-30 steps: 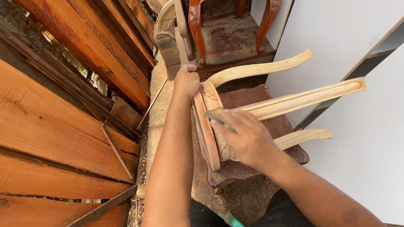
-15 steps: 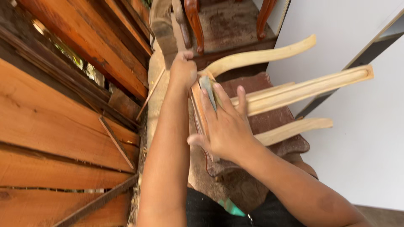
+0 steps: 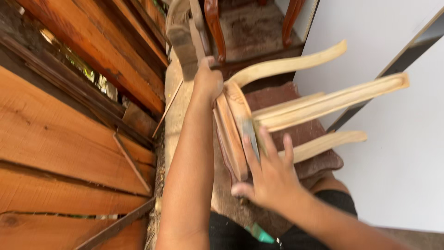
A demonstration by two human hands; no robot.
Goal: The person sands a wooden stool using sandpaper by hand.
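Note:
An unfinished wooden chair frame [image 3: 296,109] lies on its side in front of me, pale legs pointing right. My left hand [image 3: 208,81] grips the top of the frame's rail [image 3: 233,129]. My right hand [image 3: 268,176] rests flat on that rail with fingers spread, pressing a small grey strip, like sandpaper [image 3: 249,134], against the wood. A brown cushion or seat pad [image 3: 305,139] lies under the legs.
Stacked reddish wooden planks [image 3: 69,139] fill the left side. A white wall or panel [image 3: 397,153] stands on the right. Dark varnished chair legs [image 3: 212,23] and another pale chair part [image 3: 182,37] are at the top.
My right hand has slid down the rail toward me and opened flat. The view has shifted a little; my left hand has kept its grip.

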